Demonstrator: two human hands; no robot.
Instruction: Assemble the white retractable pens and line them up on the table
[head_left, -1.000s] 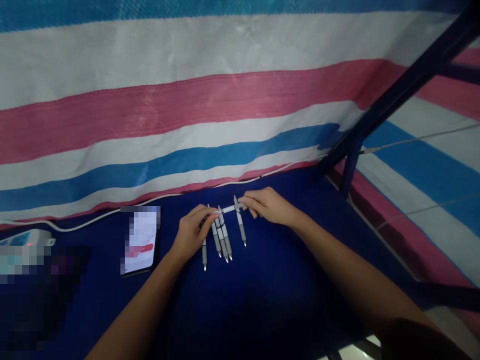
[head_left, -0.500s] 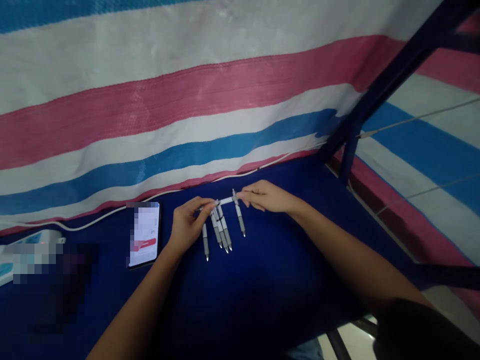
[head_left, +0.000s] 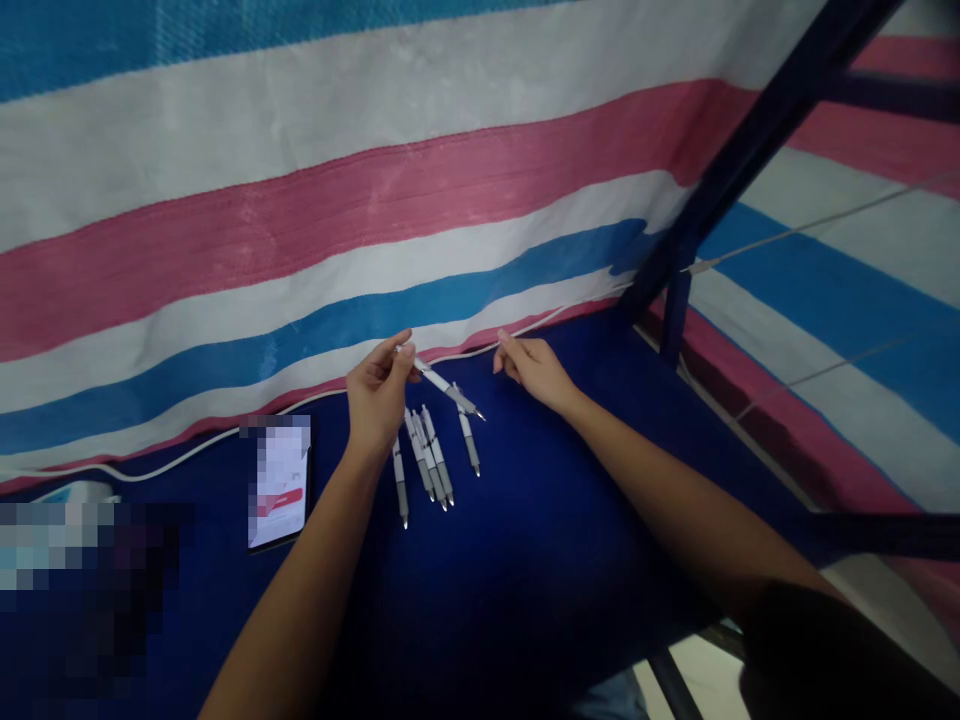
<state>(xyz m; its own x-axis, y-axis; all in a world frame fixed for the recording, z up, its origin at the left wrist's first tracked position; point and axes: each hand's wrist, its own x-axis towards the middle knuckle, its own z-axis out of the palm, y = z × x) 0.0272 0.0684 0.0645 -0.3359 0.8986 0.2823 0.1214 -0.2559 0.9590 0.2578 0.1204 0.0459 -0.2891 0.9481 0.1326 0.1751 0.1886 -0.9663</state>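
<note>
Pen [head_left: 439, 380] sits over the desk [head_left: 555, 540], pinched in the fingers of the left hand [head_left: 377, 395], its tip toward four o'clock. It looks light, stiff and a bit slick; the gray grip [head_left: 463, 402] should be the best spot to hold. The right hand [head_left: 540, 375] has loosely curled fingers, with nothing seen in them. More pens [head_left: 441, 470] lie near, toward six o'clock. Cloth [head_left: 337, 330] hangs at twelve and a frame [head_left: 724, 190] leans at two, so five o'clock seems roomiest.
</note>
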